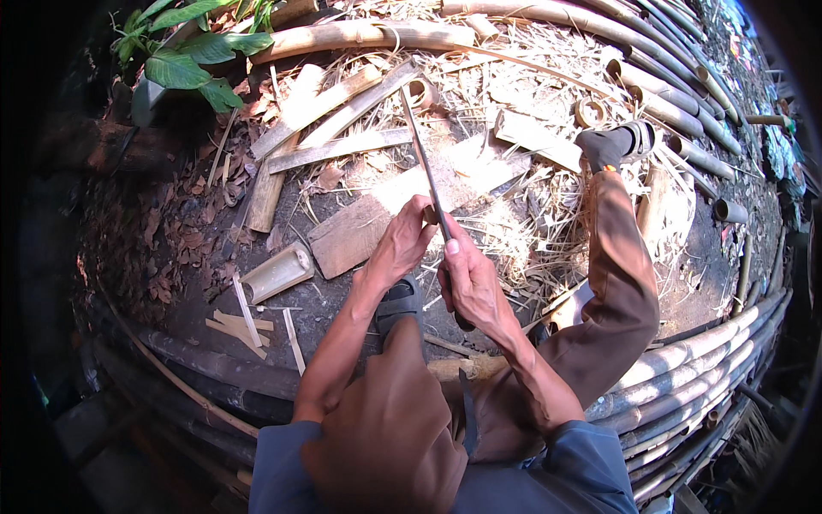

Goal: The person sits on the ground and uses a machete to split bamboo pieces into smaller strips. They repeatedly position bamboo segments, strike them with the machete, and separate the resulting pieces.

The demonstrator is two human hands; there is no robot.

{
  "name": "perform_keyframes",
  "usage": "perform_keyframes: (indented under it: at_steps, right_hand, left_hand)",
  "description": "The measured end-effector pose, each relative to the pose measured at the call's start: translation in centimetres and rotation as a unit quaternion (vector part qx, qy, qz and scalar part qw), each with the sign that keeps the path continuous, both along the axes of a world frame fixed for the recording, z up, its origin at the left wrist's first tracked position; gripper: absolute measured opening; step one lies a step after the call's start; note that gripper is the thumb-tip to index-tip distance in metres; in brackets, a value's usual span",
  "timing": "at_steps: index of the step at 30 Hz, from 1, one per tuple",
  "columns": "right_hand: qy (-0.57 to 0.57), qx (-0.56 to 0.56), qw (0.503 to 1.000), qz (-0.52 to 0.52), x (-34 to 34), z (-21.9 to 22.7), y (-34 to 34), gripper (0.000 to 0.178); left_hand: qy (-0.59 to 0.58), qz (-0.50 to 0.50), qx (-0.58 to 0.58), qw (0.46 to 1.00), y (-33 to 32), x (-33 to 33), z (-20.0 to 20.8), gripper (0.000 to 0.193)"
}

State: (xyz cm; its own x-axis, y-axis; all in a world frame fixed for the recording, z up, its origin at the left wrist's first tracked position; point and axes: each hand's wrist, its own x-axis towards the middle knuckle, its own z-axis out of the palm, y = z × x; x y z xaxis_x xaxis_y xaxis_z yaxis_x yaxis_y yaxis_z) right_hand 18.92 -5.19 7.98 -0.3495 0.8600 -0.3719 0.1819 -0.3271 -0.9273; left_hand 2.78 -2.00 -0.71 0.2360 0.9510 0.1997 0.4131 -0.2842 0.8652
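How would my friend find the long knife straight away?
Look for the wide board on the ground, then the left hand and right hand just in front of it. The long knife slants up from the right hand. It's thin, dark and held, while the pale bamboo pieces lie on the ground.

We grip a long knife [419, 146] in our right hand [477, 284], its blade pointing away from us; our left hand [398, 244] is beside its lower part, though we cannot tell what it pinches. Beneath lies a wooden plank [360, 236], near a short bamboo piece [279, 274], with pale shavings [535, 73] scattered beyond.
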Motion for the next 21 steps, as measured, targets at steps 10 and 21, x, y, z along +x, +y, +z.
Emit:
perform_keyframes:
  at_steps: [10,21]
  right_hand:
    - [-0.010,0.003,1.000,0.012,-0.2,1.3,0.3,0.048]
    - [-0.060,0.057,0.996,0.021,-1.4,-2.8,-0.8,0.058]
  left_hand:
    - [0.004,0.000,0.024,1.000,-0.1,-0.5,-0.5,0.026]
    - [-0.134,0.218,-0.092,0.962,-4.2,-0.9,-0.3,0.025]
